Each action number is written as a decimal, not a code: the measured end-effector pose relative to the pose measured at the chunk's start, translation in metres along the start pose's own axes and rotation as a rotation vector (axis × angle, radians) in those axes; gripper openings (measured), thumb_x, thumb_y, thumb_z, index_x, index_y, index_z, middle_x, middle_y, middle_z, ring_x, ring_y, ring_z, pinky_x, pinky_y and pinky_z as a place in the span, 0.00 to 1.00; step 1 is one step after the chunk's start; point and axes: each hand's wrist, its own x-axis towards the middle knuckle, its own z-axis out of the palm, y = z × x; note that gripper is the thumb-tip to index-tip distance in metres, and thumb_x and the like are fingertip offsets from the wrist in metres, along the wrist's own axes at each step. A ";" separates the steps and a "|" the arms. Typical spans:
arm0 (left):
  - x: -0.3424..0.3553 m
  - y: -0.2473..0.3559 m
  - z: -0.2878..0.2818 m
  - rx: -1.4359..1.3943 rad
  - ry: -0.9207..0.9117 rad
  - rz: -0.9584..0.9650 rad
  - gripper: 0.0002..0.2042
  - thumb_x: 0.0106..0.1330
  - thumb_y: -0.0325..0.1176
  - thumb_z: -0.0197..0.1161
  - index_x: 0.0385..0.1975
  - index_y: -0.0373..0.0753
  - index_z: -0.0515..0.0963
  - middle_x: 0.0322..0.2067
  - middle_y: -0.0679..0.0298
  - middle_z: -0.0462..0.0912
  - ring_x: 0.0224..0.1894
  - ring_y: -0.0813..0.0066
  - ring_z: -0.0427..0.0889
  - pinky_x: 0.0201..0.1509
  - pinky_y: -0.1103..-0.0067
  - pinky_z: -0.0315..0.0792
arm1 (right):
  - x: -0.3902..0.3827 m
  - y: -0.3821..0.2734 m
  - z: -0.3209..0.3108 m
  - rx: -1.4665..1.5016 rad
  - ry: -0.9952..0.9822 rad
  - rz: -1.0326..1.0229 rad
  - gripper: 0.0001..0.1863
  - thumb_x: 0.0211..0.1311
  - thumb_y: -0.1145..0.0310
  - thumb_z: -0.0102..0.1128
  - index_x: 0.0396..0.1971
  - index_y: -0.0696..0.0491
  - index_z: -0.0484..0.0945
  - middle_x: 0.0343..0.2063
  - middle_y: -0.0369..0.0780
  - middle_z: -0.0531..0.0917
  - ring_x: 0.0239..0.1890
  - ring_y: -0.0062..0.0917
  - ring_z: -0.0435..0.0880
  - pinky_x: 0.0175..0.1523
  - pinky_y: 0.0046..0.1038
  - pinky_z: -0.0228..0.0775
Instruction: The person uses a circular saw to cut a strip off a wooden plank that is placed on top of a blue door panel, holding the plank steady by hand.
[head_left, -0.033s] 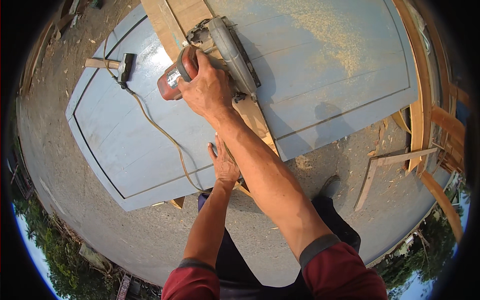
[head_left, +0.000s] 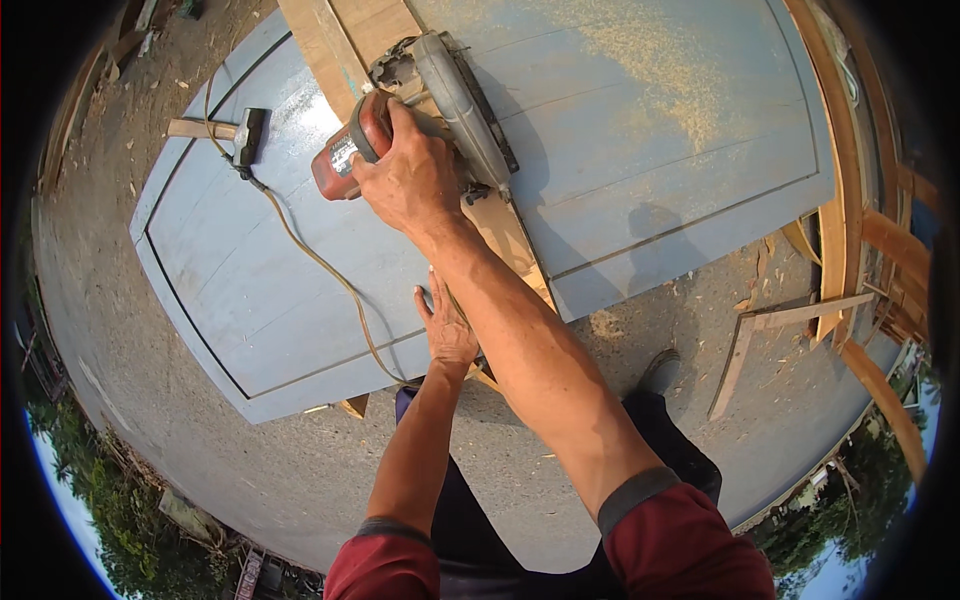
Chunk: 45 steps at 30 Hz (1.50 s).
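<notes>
My right hand (head_left: 410, 180) is closed round the handle of a red and grey power tool (head_left: 458, 105), which rests on a light wooden board (head_left: 320, 45) laid across a grey-blue painted panel (head_left: 680, 230). Below it, my left hand (head_left: 445, 330) lies with its fingers stretched out along the board's left edge, partly hidden by my right forearm. A yellowish cord (head_left: 310, 255) runs over the panel to the left of both hands. A hammer (head_left: 250, 135) with a wooden handle lies on the panel's upper left, beside the cord.
Pale sawdust (head_left: 660, 80) is spread on the panel's upper right. Long timbers (head_left: 840, 250) and a thin L-shaped wooden frame (head_left: 740, 350) lie at the right. My shoe (head_left: 660, 372) stands on the gritty ground (head_left: 230, 460) below the panel. Greenery shows at the lower rim.
</notes>
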 end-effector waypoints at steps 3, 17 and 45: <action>0.002 0.000 0.005 -1.526 0.121 -0.054 0.37 0.70 0.53 0.50 0.76 0.42 0.53 0.76 0.47 0.45 0.80 0.51 0.36 0.76 0.45 0.32 | 0.006 -0.007 0.003 0.004 -0.012 0.000 0.35 0.54 0.62 0.70 0.61 0.57 0.68 0.42 0.57 0.85 0.47 0.55 0.84 0.57 0.46 0.75; -0.005 0.005 -0.020 -0.066 0.081 -0.009 0.37 0.68 0.54 0.53 0.74 0.43 0.58 0.75 0.52 0.53 0.79 0.52 0.42 0.76 0.42 0.30 | 0.024 -0.014 0.000 0.008 -0.079 0.064 0.33 0.56 0.65 0.67 0.62 0.56 0.67 0.44 0.57 0.85 0.49 0.52 0.85 0.57 0.47 0.77; -0.006 0.004 -0.021 -0.126 0.042 0.019 0.32 0.71 0.48 0.51 0.73 0.41 0.59 0.73 0.51 0.55 0.78 0.53 0.46 0.76 0.42 0.31 | 0.057 -0.033 0.002 0.024 -0.099 0.018 0.28 0.55 0.63 0.66 0.55 0.57 0.71 0.44 0.58 0.85 0.48 0.53 0.85 0.59 0.47 0.75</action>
